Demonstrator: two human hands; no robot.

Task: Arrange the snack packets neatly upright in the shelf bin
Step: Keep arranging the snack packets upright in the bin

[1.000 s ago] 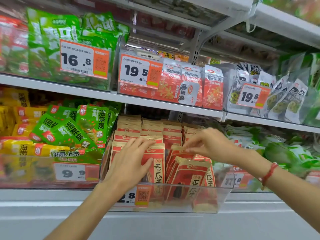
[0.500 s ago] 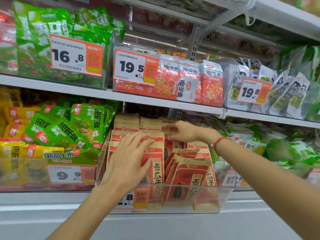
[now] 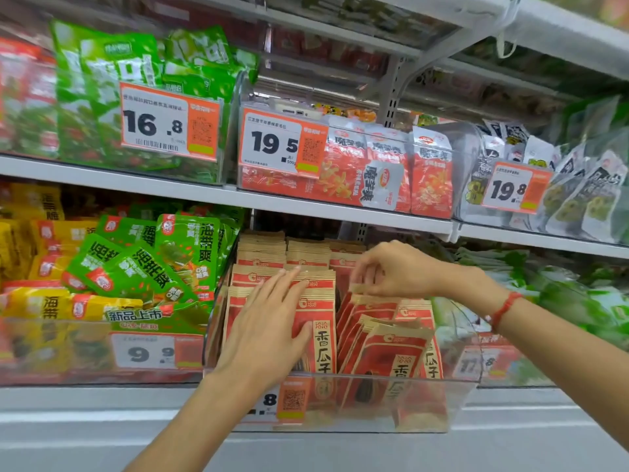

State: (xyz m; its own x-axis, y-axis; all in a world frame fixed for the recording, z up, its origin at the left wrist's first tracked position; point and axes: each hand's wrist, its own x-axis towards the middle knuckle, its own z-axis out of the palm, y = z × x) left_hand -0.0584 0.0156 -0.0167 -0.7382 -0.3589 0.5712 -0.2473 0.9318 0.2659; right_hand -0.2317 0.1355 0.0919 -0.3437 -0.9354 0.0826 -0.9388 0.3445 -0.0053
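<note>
The right hand has dropped from the back rows to pinch a leaning packet's top mid-frame; the left hand presses flat, fingers straight, on the upright packets in the clear bin

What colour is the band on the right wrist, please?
Red; the band shows in the head view.

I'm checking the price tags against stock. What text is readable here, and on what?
"16.8": tag on the top-left bin.
"19.5": tag on the red-packet bin.
"19.8": tag on the top-right bin.
"9.9": tag on the lower-left bin.
"香瓜子": red packet beside the left hand.
Small print, QR codes and the hand-covered tag: unreadable.
</note>
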